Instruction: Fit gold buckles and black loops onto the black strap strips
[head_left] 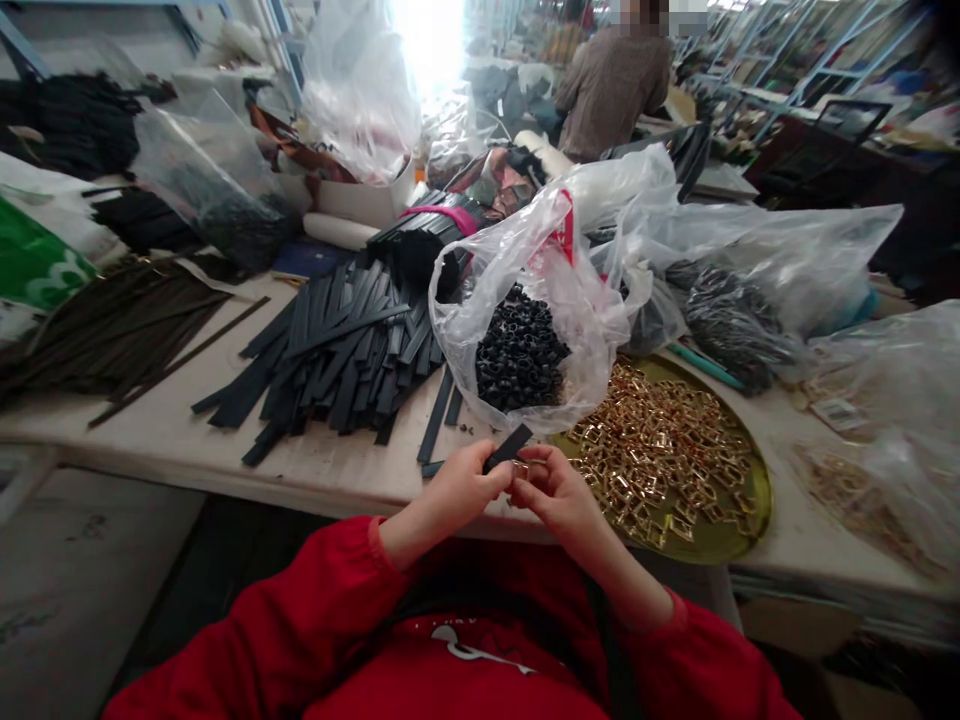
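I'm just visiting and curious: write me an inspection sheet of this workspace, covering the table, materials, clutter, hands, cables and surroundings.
Surface: pale table, largely covered.
Job's things: black strips in a loose heap; black loops in an open clear bag; gold buckles piled on a tray.
Clutter: brown strips at the left; plastic bags at the right.
Hands: left hand holds one strip; right hand has its fingertips close beside it, at something small and shiny, unclear.
Cables: nothing seen.
Surroundings: a person in a brown top beyond the table; bright glare behind.
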